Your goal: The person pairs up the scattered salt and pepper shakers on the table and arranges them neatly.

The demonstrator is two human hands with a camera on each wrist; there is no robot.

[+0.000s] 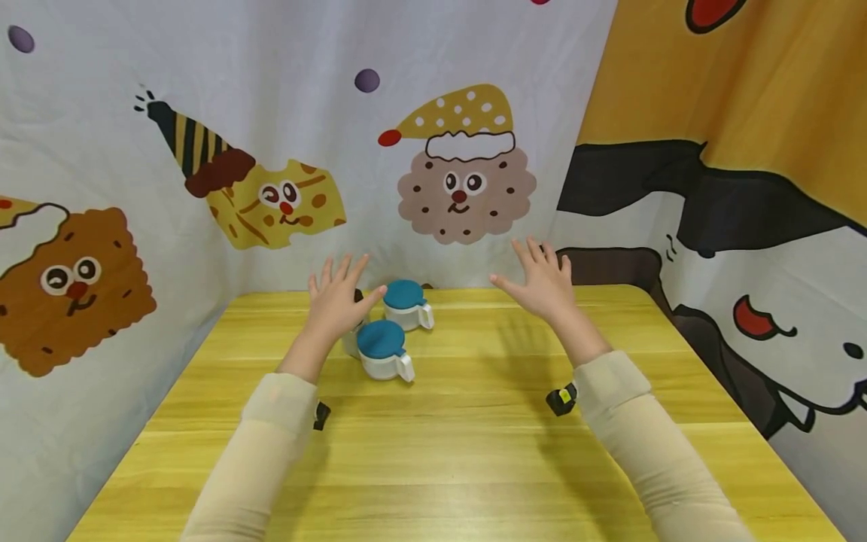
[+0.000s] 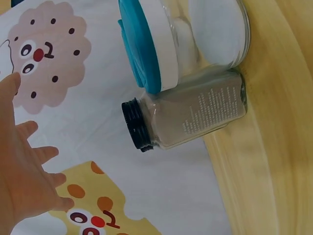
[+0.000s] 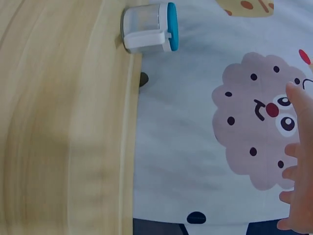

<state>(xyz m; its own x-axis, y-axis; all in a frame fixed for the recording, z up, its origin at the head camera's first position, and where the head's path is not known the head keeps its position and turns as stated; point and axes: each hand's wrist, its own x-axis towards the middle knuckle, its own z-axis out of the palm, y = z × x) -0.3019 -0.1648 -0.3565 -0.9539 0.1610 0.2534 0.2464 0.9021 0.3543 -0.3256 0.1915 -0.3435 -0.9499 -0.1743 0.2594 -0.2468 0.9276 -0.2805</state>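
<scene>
My left hand (image 1: 335,302) is raised over the left part of the table, fingers spread and holding nothing. Beside it stand two jars with blue lids and white handles: a nearer jar (image 1: 383,350) and a farther jar (image 1: 406,305). Partly hidden behind the left hand in the head view is a clear glass bottle (image 2: 195,110) with a black cap, which the left wrist view shows with small print on its side. My right hand (image 1: 542,286), also spread and holding nothing, hovers over the table's right side, away from the jars.
The wooden table (image 1: 440,467) runs back to a white curtain (image 1: 305,75) printed with cartoon biscuits and cheese. Another printed curtain (image 1: 779,248) hangs along the right side. A small black wrist camera (image 1: 561,400) sits below the right sleeve.
</scene>
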